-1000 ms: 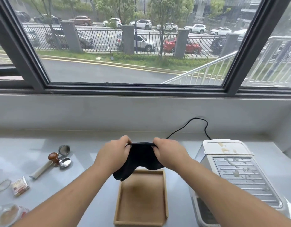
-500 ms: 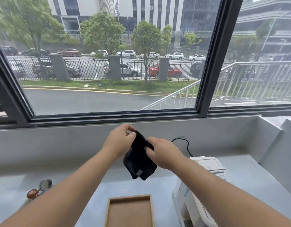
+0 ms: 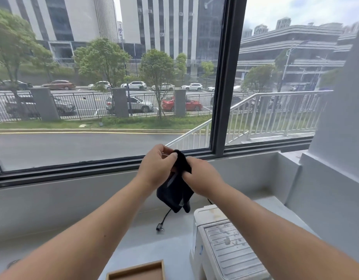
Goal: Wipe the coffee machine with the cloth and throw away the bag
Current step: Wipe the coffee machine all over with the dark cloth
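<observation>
Above the white ribbed-top coffee machine (image 3: 225,245), left hand (image 3: 156,168) and right hand (image 3: 203,178) both pinch a folded black cloth (image 3: 174,194), well clear of the grey tabletop (image 3: 154,245).

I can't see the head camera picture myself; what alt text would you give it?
Two bare hands, left hand and right hand, hold a dark cloth up in front of a large window, above a grey counter. A stained white coffee machine stands at lower right, and a wooden tray shows at the bottom edge.
</observation>
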The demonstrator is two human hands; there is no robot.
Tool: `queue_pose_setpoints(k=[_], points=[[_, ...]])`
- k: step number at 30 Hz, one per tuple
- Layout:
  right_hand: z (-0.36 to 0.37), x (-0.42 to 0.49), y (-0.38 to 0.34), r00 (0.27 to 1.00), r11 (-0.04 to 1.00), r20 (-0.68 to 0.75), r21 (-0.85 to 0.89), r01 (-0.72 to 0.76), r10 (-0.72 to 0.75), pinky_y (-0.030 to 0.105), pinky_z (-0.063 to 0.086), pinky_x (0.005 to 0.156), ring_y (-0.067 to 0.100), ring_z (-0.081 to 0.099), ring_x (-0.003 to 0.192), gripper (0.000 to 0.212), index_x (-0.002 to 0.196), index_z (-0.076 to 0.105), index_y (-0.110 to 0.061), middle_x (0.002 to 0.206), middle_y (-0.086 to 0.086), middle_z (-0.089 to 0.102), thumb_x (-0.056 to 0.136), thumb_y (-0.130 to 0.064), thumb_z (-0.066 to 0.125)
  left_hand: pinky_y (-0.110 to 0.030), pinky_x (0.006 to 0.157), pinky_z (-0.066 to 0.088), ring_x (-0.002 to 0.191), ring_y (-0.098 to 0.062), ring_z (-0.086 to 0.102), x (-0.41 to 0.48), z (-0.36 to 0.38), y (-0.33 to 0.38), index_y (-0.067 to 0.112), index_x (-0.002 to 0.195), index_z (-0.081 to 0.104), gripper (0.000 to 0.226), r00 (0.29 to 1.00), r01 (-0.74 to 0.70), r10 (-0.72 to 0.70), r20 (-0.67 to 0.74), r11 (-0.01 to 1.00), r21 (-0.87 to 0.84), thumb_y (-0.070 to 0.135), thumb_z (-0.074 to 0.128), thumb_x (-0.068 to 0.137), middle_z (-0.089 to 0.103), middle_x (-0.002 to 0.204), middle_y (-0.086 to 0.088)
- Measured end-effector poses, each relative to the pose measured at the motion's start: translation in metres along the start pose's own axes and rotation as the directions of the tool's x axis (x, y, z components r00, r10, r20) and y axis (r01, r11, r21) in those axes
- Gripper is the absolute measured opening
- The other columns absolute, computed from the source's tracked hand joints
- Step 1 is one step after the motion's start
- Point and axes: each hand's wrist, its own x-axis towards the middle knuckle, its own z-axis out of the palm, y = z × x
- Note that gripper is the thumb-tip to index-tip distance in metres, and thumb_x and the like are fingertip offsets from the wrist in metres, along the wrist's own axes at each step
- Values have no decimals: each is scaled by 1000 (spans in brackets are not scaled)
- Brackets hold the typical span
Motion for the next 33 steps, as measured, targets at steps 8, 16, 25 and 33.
queue_pose_setpoints(k=[8,16,25,33], points=[[-44,-2,36,992,997,-114,-37,-61,56,34,48,59,18,62,77,14,97,64,-31,81,-10,66,90,-25,53,-40,79,59,79,-5,75,-3,34,10,42,103,58,27,983,-146,130,130,982,120,49,68,79,79,87,12],[-63,-11,76,990,987,-131,-140,-72,54,38,46,64,25,58,82,16,94,62,-25,85,-4,63,84,-19,51,-33,80,59,87,4,68,-15,67,-31,52,130,40,66,969,-213,130,211,872,440,77,63,74,67,112,23],[-45,-27,127,995,972,-76,-223,-77,62,37,37,72,29,50,91,12,91,51,-23,92,-1,51,88,-11,49,-38,124,31,155,-10,26,-43,102,-118,43,158,28,108,952,-183,-14,305,774,606,89,61,66,23,171,18],[-7,-40,151,980,970,155,-228,-88,125,38,38,72,35,60,96,20,110,56,-22,110,6,66,90,-19,51,-39,125,29,159,-13,19,-61,126,-169,45,164,16,122,936,-148,-118,333,724,674,100,52,61,1,175,20]])
